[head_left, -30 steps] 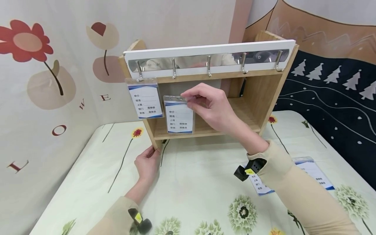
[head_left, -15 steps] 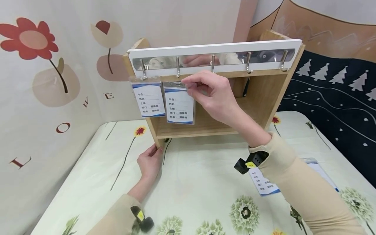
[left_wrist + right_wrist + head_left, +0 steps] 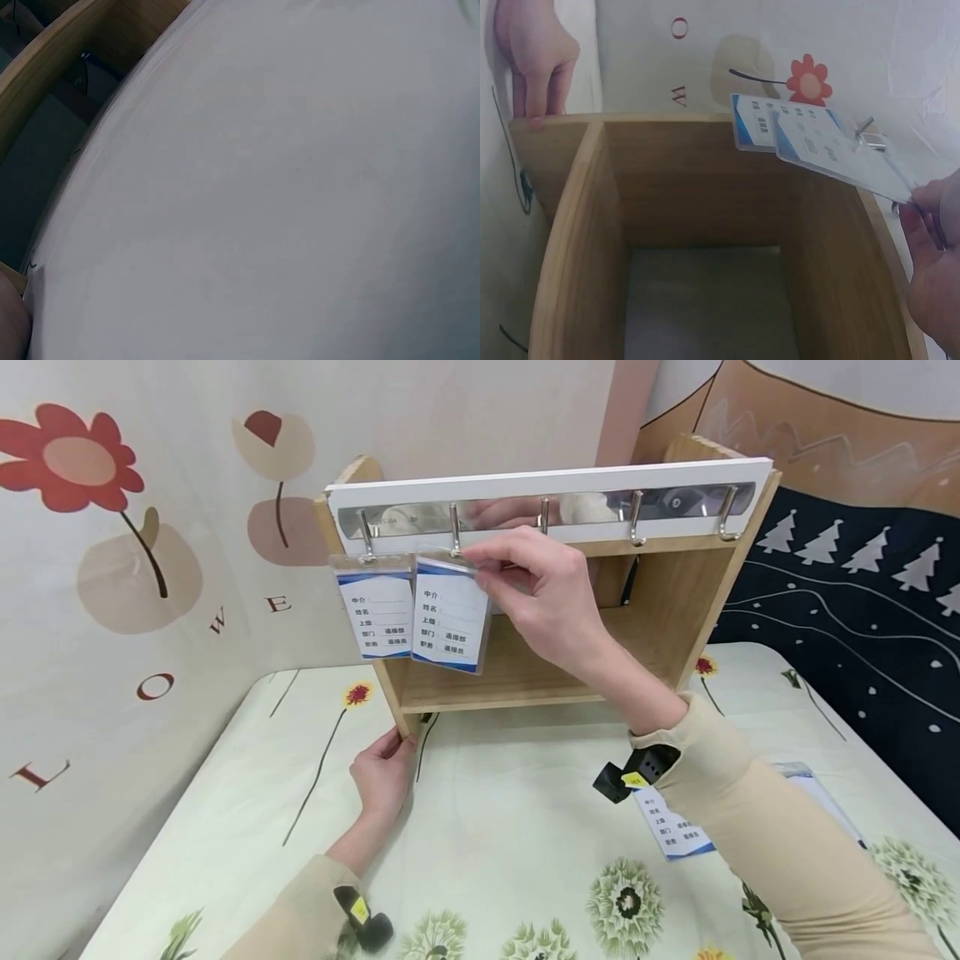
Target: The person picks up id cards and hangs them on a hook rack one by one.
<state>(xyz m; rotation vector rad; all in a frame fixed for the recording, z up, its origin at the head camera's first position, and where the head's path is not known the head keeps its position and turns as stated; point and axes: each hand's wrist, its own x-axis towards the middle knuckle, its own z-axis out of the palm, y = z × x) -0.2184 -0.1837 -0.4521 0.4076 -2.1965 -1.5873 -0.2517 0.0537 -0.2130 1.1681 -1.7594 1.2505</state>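
My right hand (image 3: 542, 589) pinches a clear badge holder (image 3: 448, 620) by its upper right corner, its top edge right at the tip of the second hook (image 3: 454, 527). This holder tilts slightly and overlaps another badge holder (image 3: 372, 618), which hangs from the leftmost hook (image 3: 365, 533). In the right wrist view, the held holder (image 3: 829, 150) angles out from the hook board. My left hand (image 3: 384, 781) grips the lower left leg of the wooden shelf (image 3: 495, 687), thumb and fingers at its edge. Only a sliver of the left hand (image 3: 11, 319) appears in the left wrist view.
A white board (image 3: 555, 475) with several metal hooks runs across the shelf's top front. Another badge holder (image 3: 670, 828) lies on the flowered tablecloth (image 3: 495, 810), partly under the right forearm, with a further holder (image 3: 825, 797) beside it. Printed curtains stand behind.
My right hand has raised the badge holder from below the board to the second hook, then tilted it so it overlaps its neighbour. The left hand keeps its hold on the shelf.
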